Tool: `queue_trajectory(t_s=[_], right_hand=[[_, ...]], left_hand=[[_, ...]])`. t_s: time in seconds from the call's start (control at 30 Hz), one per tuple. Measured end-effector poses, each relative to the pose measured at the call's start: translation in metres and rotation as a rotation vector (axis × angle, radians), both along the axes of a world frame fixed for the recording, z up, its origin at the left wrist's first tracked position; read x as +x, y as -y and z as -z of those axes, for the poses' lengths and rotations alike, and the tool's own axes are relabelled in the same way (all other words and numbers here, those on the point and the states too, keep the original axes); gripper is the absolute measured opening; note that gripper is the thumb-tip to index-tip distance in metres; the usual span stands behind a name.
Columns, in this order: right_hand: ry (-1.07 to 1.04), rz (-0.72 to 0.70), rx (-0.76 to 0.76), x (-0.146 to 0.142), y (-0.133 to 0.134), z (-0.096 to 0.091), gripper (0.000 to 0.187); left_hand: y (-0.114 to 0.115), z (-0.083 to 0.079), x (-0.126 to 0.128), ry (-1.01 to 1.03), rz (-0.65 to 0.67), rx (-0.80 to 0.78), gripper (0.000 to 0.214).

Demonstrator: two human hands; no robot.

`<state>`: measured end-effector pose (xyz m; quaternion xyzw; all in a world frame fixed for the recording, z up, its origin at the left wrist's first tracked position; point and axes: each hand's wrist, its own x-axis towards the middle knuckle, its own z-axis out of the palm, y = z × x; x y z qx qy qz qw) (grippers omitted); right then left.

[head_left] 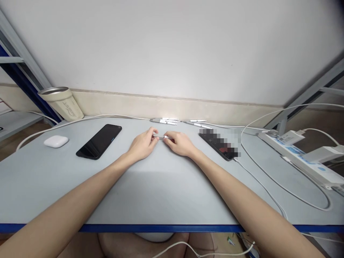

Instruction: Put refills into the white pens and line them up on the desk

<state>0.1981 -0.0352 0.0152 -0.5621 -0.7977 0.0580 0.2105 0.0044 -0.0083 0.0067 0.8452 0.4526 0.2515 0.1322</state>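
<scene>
Both my hands rest on the grey table [161, 186] near its middle. My left hand [143, 145] and my right hand [179, 143] each pinch one end of a small white and grey pen [160, 137] lying between them. Fingers of both hands are curled closed around it. Several similar pens [164, 121] lie in a loose row behind my hands, close to the wall, with more pens [197, 124] to their right.
A black phone [99, 141] lies left of my hands, a white earbud case [56, 141] further left, a metal-rimmed cup [62, 103] at the back left. Another phone [220, 145] on a white cable [268, 186] lies right; a power strip [301, 156] sits far right.
</scene>
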Motion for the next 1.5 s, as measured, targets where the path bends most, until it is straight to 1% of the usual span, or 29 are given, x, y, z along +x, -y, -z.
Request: queue_trajectory(t_s=[0.2, 0.4, 0.57, 0.77, 0.97, 1.1, 1.2, 1.5], right_hand=[[0.002, -0.005, 0.012, 0.0005, -0.0003, 0.0011, 0.027], [-0.001, -0.009, 0.013, 0.0002, -0.0005, 0.0016, 0.027], [-0.001, -0.009, 0.014, 0.0004, -0.0008, 0.0012, 0.027], [0.001, -0.005, 0.016, 0.0007, -0.001, 0.0017, 0.027], [0.002, -0.003, 0.006, 0.0001, -0.0009, 0.0011, 0.028], [0.005, -0.001, 0.012, 0.0003, -0.0006, 0.0007, 0.028], [0.009, -0.003, 0.009, 0.0004, -0.0004, 0.0003, 0.027], [0.011, -0.002, 0.011, 0.0, -0.0003, 0.0013, 0.027]], left_hand=[[-0.0021, 0.0023, -0.0013, 0.003, 0.021, 0.01, 0.022], [-0.0024, 0.0026, -0.0008, -0.004, 0.019, 0.025, 0.024], [-0.0007, 0.0018, -0.0012, 0.005, 0.016, 0.003, 0.024], [-0.0033, 0.0042, -0.0008, -0.003, 0.025, 0.027, 0.024], [-0.0007, 0.0019, -0.0004, -0.002, 0.014, -0.009, 0.027], [-0.0012, 0.0018, -0.0008, -0.002, 0.021, 0.015, 0.024], [-0.0027, 0.0028, -0.0008, -0.005, 0.02, 0.028, 0.025], [-0.0019, 0.0017, -0.001, -0.008, 0.022, 0.009, 0.024]])
